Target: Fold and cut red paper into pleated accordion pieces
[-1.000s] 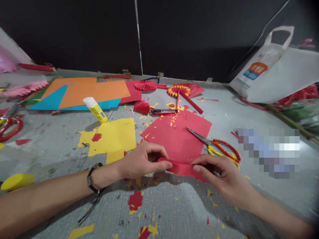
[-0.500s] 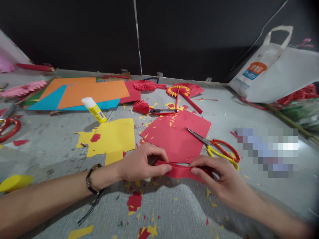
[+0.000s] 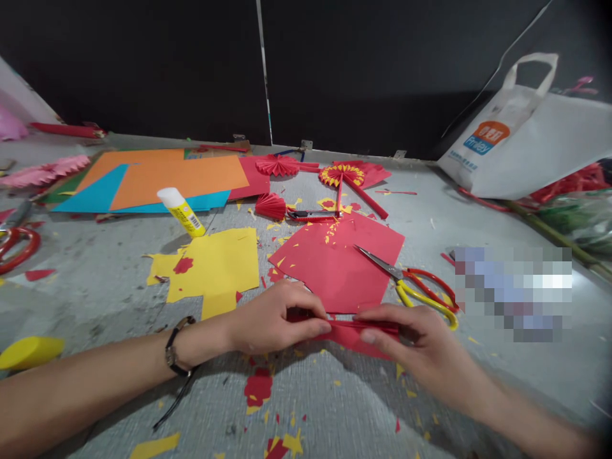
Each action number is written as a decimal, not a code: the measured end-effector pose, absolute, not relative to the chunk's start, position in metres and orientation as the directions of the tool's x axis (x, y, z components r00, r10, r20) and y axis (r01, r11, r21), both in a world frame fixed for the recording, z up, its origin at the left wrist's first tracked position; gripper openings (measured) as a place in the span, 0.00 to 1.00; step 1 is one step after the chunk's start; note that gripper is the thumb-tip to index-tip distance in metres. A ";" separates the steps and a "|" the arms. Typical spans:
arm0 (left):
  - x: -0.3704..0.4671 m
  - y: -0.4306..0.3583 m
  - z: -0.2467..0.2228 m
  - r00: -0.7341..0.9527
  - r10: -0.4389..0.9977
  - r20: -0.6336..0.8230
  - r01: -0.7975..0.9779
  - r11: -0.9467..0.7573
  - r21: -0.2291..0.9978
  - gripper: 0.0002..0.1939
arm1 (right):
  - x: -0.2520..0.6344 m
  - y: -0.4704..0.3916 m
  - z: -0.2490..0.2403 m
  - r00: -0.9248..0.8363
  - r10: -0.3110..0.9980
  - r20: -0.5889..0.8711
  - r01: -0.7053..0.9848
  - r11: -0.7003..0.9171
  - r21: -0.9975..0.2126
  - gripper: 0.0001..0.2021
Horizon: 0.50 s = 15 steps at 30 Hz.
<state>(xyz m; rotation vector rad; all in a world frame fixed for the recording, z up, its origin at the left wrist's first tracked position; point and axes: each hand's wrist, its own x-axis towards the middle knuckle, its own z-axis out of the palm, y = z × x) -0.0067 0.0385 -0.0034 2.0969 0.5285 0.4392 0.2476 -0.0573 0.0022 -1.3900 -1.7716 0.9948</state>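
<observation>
Between my two hands is a strip of red paper (image 3: pixel 351 338) with narrow folds along its far edge. My left hand (image 3: pixel 284 319) pinches its left end between thumb and fingers. At the other end, my right hand (image 3: pixel 414 341) has the paper between its thumb below and its fingers above. Just beyond lies a sheet of red paper (image 3: pixel 349 268) dusted with small yellow scraps. Scissors (image 3: pixel 411 284) with red and yellow handles rest across its right edge. To the left, a cut sheet of yellow paper (image 3: pixel 224 258) lies flat.
A glue stick (image 3: pixel 182 211) stands tilted behind the yellow sheet. Further back are a utility knife (image 3: pixel 313 215), pleated red fans (image 3: pixel 277 166) and orange sheets (image 3: pixel 182 182). A white bag (image 3: pixel 521 140) leans at the back right. More red-handled scissors (image 3: pixel 19 248) lie at the left edge.
Both hands have come slightly nearer to me with the red strip. My right thumb has slid a little left and down across the paper.
</observation>
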 end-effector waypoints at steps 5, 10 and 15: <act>-0.007 0.039 0.000 0.815 0.576 0.067 0.210 -0.401 0.892 0.10 | 0.250 -0.053 0.008 -0.190 0.967 -0.171 0.255 -0.119 -0.960 0.13; -0.007 0.040 -0.001 0.828 0.554 0.084 0.195 -0.426 0.883 0.10 | 0.248 -0.053 0.012 -0.258 0.944 -0.207 0.218 -0.152 -0.964 0.14; -0.007 0.040 0.001 0.839 0.536 0.092 0.206 -0.468 0.859 0.09 | 0.250 -0.056 0.007 -0.230 0.963 -0.138 0.303 -0.063 -0.951 0.14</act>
